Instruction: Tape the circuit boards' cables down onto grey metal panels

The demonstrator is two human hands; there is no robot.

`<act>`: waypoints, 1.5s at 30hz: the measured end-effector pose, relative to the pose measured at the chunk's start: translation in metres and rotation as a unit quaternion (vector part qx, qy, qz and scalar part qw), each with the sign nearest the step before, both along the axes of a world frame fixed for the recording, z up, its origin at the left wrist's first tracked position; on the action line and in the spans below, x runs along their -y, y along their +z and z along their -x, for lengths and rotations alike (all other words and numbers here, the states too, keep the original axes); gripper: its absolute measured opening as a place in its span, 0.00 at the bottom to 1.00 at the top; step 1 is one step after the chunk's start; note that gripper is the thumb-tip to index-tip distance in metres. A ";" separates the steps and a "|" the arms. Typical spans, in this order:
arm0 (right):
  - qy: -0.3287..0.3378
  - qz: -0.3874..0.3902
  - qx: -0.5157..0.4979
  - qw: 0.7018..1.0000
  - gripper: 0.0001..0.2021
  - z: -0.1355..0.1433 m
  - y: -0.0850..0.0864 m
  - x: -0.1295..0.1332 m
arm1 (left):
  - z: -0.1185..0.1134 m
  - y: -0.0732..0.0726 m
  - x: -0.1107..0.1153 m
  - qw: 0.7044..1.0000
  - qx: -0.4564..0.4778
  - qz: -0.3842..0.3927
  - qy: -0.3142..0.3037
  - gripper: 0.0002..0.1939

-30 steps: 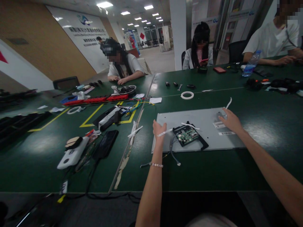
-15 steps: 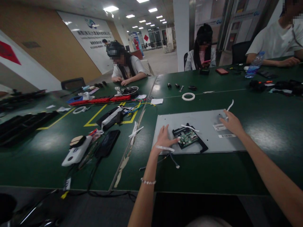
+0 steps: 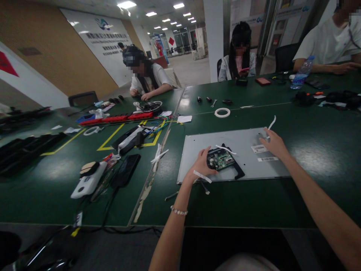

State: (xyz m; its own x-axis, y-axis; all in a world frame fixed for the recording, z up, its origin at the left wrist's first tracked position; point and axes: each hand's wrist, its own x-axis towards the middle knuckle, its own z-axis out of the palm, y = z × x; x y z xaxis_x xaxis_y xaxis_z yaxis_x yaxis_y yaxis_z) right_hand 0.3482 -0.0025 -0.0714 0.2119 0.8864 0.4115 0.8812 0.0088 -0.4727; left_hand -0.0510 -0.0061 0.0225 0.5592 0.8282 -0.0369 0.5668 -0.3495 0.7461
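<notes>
A grey flat metal panel (image 3: 187,154) lies on the green table, with a green circuit board (image 3: 225,160) in a black bracket (image 3: 239,171) on top of it. My left hand (image 3: 200,165) is closed around the board's left end, thumb at the near side and fingers at the far side. A white tape strip (image 3: 202,176) clings by its thumb base. My right hand (image 3: 274,143) rests at the panel's right part with thumb and fingers apart. Another tape strip (image 3: 272,122) sticks up at its fingertips, and a third strip (image 3: 225,149) crosses the bracket.
A tape roll (image 3: 222,113) and a small wrench (image 3: 214,102) lie beyond the panel. To the left are a black phone (image 3: 126,170), a white device (image 3: 88,184) and crossed tape strips (image 3: 159,154). Cables (image 3: 204,187) stick out below the panel. Other people sit across the table.
My left hand has moved right and closed around the board's left end. My right hand stays at the panel's right part. The whole view has shifted slightly.
</notes>
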 end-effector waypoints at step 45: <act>0.002 0.026 0.018 0.999 0.31 0.001 0.004 0.006 | 0.012 0.016 0.026 0.943 -0.299 -0.133 0.062 0.07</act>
